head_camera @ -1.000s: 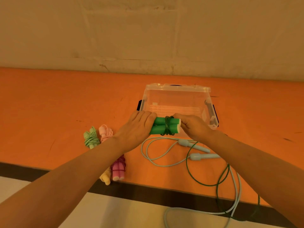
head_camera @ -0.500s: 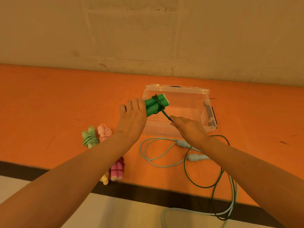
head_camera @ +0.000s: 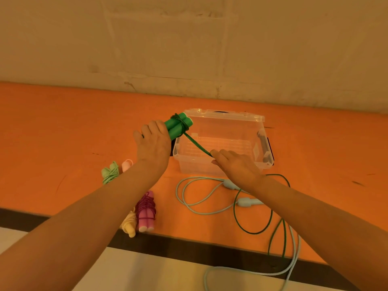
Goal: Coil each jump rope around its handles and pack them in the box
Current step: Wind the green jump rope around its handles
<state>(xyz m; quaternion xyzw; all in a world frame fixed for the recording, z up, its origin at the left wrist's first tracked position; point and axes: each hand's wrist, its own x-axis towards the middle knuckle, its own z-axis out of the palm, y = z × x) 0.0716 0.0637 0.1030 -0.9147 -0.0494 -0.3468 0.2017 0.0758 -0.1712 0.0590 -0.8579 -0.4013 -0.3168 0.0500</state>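
My left hand [head_camera: 154,143] grips the two green handles [head_camera: 178,126], held together and raised by the left rim of the clear plastic box [head_camera: 222,164]. A few turns of dark green rope [head_camera: 197,144] circle the handles. The rope runs taut down to my right hand [head_camera: 233,164], which pinches it over the box's near edge. The rest of the green rope [head_camera: 249,227] trails across the orange table and over its front edge. The box is open, and I see nothing inside it.
A light blue rope [head_camera: 199,208] lies uncoiled in front of the box, its handles [head_camera: 245,201] by my right forearm. Coiled light green [head_camera: 109,174], pale pink [head_camera: 127,164], magenta [head_camera: 146,211] and yellow [head_camera: 129,224] ropes lie at the left, near the table's front edge.
My left hand lifted the green handles from the table up and left to the box's corner. My right hand left the handles, took the rope and pulled it taut.
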